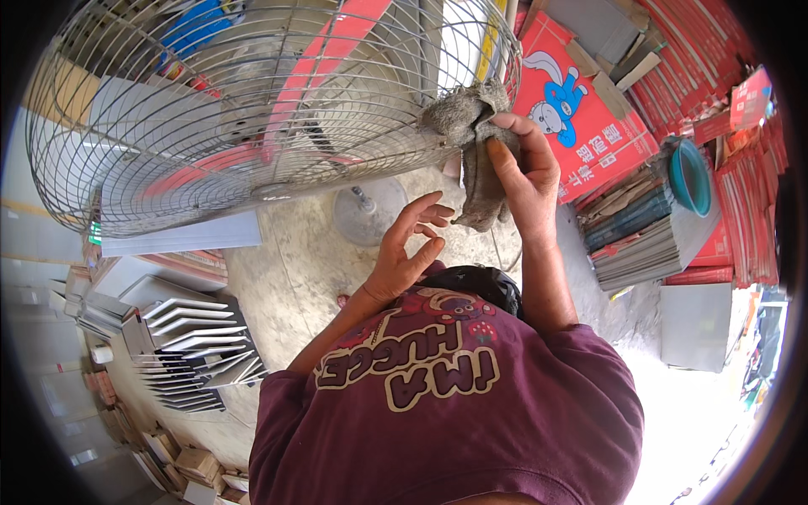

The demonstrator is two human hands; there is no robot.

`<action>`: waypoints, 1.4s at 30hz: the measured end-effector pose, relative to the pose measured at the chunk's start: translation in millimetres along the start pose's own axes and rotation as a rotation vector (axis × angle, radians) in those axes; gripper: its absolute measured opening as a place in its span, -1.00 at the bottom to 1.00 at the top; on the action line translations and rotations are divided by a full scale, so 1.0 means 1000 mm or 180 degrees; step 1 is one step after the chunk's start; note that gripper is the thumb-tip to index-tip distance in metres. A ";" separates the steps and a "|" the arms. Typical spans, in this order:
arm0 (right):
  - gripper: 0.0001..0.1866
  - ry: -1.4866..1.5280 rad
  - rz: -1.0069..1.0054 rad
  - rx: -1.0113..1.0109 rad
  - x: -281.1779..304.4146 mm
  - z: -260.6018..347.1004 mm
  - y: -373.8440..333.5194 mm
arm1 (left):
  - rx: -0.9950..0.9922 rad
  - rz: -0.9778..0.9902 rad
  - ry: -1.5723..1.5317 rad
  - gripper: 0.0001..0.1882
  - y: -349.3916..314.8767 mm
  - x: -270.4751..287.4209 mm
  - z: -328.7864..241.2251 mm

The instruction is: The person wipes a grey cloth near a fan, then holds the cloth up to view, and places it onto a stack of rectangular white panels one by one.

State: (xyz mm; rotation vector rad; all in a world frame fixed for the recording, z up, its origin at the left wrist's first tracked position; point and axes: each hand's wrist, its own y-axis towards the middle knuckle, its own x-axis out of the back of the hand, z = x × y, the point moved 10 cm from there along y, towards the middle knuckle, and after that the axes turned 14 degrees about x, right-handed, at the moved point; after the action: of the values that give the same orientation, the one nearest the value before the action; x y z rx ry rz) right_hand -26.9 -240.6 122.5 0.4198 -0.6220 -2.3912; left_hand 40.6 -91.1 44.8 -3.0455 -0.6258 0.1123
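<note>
My right hand pinches a dirty grey rag between thumb and fingers. The rag's upper part lies bunched against the right-hand rim of a large fan's wire guard, and its lower end hangs down. Behind the wires show red fan blades. Lower and further left, my left hand is raised with its fingers apart and curved. Nothing is in it, and it is clear of both rag and guard.
A round grey base stands on the concrete floor below the guard. At right are stacked red cartons, piled tiles and a teal basin. Racked tile samples stand at left, with small wooden blocks nearer.
</note>
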 end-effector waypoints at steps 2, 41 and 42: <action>-0.76 0.0019 -0.0046 0.0038 0.002 -0.004 0.000 | -0.0029 0.0005 0.0077 -0.41 0.000 -0.002 -0.003; -0.74 -0.0005 -0.0272 0.0734 0.033 0.064 0.064 | 0.0103 -0.0016 -0.0062 -0.42 -0.004 -0.003 0.010; -0.73 0.0078 -0.0250 0.0494 0.032 0.051 0.066 | 0.0104 -0.0019 -0.0055 -0.42 -0.004 -0.003 0.010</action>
State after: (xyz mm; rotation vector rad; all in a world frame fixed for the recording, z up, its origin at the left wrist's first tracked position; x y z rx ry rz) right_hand -41.3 -290.3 195.7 0.5483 -0.7966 -2.4165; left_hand 35.3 -88.7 34.8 -3.0142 -0.6277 0.1472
